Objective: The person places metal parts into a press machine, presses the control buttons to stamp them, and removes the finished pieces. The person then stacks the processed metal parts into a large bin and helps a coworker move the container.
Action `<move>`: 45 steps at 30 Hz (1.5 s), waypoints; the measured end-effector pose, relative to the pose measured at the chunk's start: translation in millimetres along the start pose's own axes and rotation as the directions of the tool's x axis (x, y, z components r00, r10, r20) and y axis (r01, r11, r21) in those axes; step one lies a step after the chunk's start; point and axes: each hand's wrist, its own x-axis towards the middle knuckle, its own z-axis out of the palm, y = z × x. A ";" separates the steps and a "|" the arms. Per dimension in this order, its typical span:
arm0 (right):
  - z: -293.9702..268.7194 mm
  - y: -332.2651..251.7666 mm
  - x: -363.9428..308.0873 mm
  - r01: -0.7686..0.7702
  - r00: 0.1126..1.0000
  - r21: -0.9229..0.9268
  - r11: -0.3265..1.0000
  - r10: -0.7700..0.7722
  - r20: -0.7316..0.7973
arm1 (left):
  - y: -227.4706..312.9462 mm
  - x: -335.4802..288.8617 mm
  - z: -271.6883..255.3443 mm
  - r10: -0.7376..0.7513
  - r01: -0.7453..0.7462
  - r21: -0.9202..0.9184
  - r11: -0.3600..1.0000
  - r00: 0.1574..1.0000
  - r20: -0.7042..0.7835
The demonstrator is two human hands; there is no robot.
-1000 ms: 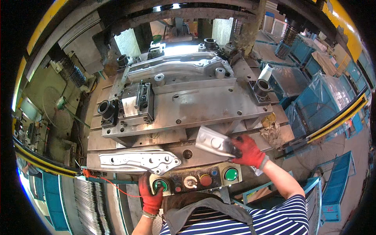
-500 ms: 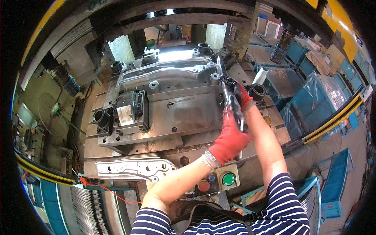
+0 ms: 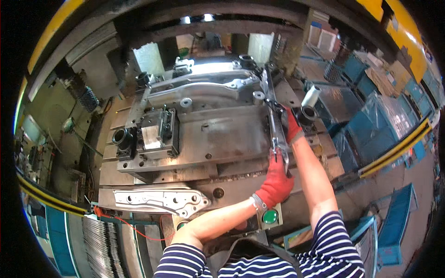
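A long, narrow stamped metal part (image 3: 275, 127) stands along the right side of the press die (image 3: 232, 125). My left hand (image 3: 276, 181), in a red glove, is closed on its near end. Farther up the same part, my right hand (image 3: 291, 124), also gloved in red with dark fingertips, grips it from the right. Another long metal part (image 3: 199, 90) lies across the back of the die. A stack of flat stamped parts with holes (image 3: 160, 199) rests at the front left, beyond my left forearm.
Black guide bushings (image 3: 122, 137) stand at the die's corners. A green push button (image 3: 270, 216) sits below my left hand. A white cylinder (image 3: 311, 96) stands right of the die. Blue crates (image 3: 371, 120) are at the right; racked metal parts (image 3: 99, 245) are lower left.
My left hand has slid nearer to me, toward the part's near end, and the part now lies straighter along the die's right side. My right hand has come slightly nearer too.
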 end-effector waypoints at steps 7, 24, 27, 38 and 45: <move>1.2 -2.4 -4.7 0.244 0.969 -0.004 0.970 -0.244 0.034 | -25.2 62.7 -83.8 0.102 -0.057 -0.199 0.978 0.970 0.222; 21.5 -12.4 -21.6 0.316 0.947 -0.167 0.934 -0.322 -0.009 | -58.0 324.0 -273.3 -0.323 -0.020 0.958 0.285 0.939 0.116; 27.8 -15.2 -27.8 0.367 0.928 -0.167 0.915 -0.373 -0.007 | -51.1 318.0 -273.6 -0.180 -0.038 0.979 0.201 0.981 0.075; -51.7 25.1 29.4 0.164 0.986 0.134 0.977 -0.167 0.012 | 26.0 115.8 -298.8 0.439 -0.198 0.976 -0.087 0.872 0.216; -60.2 2.8 40.6 0.661 0.748 -0.373 0.651 -0.533 0.395 | -8.9 -76.9 -339.1 0.140 -0.158 0.985 -0.064 0.976 0.165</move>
